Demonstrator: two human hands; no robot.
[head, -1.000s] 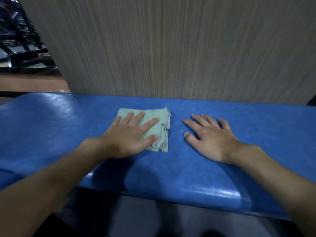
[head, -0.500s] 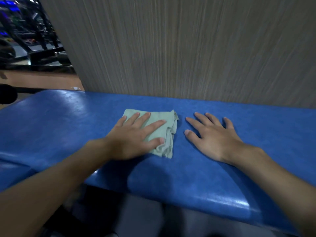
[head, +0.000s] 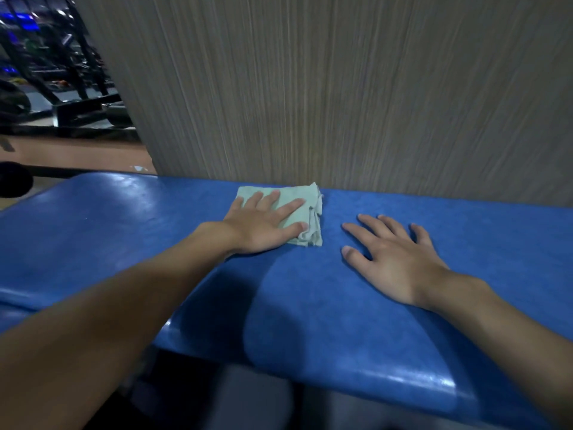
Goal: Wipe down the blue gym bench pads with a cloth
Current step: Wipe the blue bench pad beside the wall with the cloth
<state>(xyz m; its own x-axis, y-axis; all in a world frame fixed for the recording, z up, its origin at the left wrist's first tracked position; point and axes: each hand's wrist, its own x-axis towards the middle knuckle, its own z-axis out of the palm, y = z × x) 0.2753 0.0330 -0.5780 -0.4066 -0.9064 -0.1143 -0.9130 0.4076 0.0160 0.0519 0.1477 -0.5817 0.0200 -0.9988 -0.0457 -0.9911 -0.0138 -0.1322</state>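
Observation:
A long blue bench pad point(head: 310, 305) runs across the view from left to right. On its far edge lies a folded pale green cloth point(head: 305, 217). My left hand point(head: 263, 225) presses flat on the cloth, fingers straight and spread, covering its left half. My right hand point(head: 390, 256) lies flat on the bare pad a short way to the right of the cloth, fingers spread, holding nothing.
A grey wood-grain wall panel point(head: 341, 88) rises directly behind the pad's far edge. Black gym equipment frames point(head: 62, 72) stand at the far left on a brown floor. A dark round bar end point(head: 12, 183) sits at the left edge.
My left hand has pushed the cloth away from me to the pad's far edge by the wall. My right hand has stayed flat on the pad.

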